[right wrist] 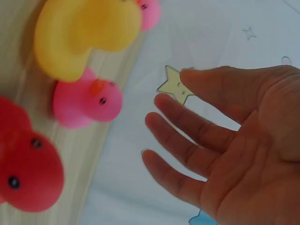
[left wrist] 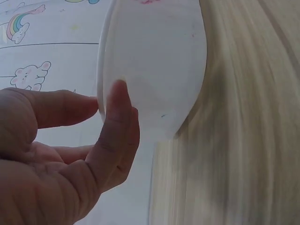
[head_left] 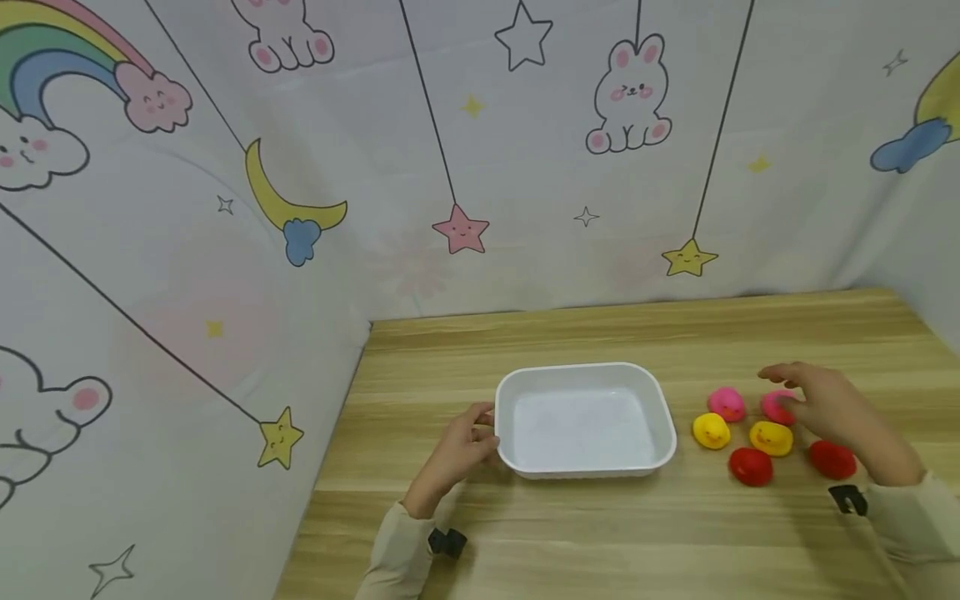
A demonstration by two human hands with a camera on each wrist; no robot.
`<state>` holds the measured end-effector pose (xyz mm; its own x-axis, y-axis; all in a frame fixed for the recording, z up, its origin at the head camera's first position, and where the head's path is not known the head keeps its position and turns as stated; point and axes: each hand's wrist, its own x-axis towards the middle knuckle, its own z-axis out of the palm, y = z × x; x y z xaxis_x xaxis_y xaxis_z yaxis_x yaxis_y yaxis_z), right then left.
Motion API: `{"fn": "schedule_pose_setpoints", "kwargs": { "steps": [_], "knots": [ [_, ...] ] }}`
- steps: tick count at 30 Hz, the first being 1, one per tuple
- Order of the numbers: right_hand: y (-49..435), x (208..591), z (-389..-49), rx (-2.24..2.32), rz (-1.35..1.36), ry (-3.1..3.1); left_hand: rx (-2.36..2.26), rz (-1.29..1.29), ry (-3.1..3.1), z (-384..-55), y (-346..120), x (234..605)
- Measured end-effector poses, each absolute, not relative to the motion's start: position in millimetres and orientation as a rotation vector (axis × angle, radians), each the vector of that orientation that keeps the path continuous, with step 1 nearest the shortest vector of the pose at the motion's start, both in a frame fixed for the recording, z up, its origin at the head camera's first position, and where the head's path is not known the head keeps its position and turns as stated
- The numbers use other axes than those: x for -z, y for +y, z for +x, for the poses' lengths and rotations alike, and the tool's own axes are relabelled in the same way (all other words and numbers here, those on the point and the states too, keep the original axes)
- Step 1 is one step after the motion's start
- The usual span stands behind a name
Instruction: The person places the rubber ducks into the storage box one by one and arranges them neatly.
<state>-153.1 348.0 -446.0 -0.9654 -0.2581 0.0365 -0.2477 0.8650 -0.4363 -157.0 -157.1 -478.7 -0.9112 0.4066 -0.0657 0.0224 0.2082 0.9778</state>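
A white plastic basin (head_left: pixel 585 467) stands on the wooden table. At its left end my left hand (head_left: pixel 459 450) holds the rim, the thumb at the edge and curled fingers (left wrist: pixel 119 108) against the outer wall in the left wrist view. My right hand (head_left: pixel 832 412) hovers over the toy ducks at the right, holding nothing, its fingers (right wrist: pixel 180 145) slightly bent and spread. Nearest it is a pink duck (head_left: pixel 777 406), partly covered by the hand. Around lie another pink duck (head_left: pixel 727 404), yellow ducks (head_left: pixel 771 438) (head_left: pixel 711 431) and red ducks (head_left: pixel 751 467) (head_left: pixel 832 459).
A white cloth (head_left: pixel 525 275) printed with stars, rabbits and clouds hangs behind and to the left of the table (head_left: pixel 585 542). The ducks sit close together just right of the basin. Each wrist carries a small black mount (head_left: pixel 447 542) by the sleeve.
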Motion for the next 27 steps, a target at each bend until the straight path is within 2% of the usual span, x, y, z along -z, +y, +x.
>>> {"fn": "schedule_pose_setpoints", "kwargs": {
  "steps": [10, 18, 27],
  "knots": [
    [365.0, 464.4, -159.7, 0.69, -0.228, 2.914, -1.856, 0.286, 2.098, -158.1, -150.5, 482.1],
    [370.8, 475.1, -163.7, 0.72, -0.2, 2.904, -1.908, 0.191, 2.064, -159.1, -147.4, 486.5],
    [378.6, 484.5, -164.7, 0.744, -0.233, 2.939, -1.92, 0.198, 2.056, -159.4, -147.6, 486.6]
  ]
}}
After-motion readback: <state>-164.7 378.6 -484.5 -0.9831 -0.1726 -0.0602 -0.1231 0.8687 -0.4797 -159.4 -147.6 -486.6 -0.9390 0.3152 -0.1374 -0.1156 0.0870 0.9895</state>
